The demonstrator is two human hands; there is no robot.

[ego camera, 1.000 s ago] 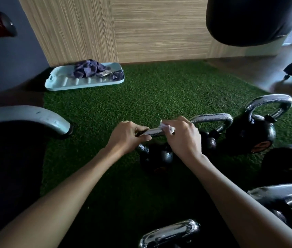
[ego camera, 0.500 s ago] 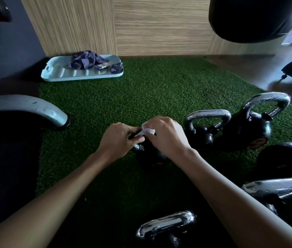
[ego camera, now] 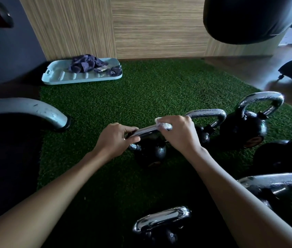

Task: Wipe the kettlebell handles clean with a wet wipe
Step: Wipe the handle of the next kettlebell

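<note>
- Since half a second ago our right hand has slid with the wet wipe away from the left hand, toward the right end of the handle, so a bare chrome stretch shows between the two hands again.
- Our left hand grips the left end of this handle, its fingers closed around the bar to steady the small kettlebell, which stands on the green turf just in front of us.
- Our right fingers are clenched on the white wipe and press it against the bar.
- We judge that the wiping stroke on this first handle is in progress; the task is far from finished.
- Next we probably need to pass the wipe over the corner and the side post, then change to the neighbouring kettlebell, whose handle lies just behind our right hand.
- Other kettlebells wait at the right and one near kettlebell stands below our arms.
- Farther away, a pale tray with a purple cloth lies by the wooden wall; a punching bag hangs at top right, and a grey curved bar comes in from the left.
</note>
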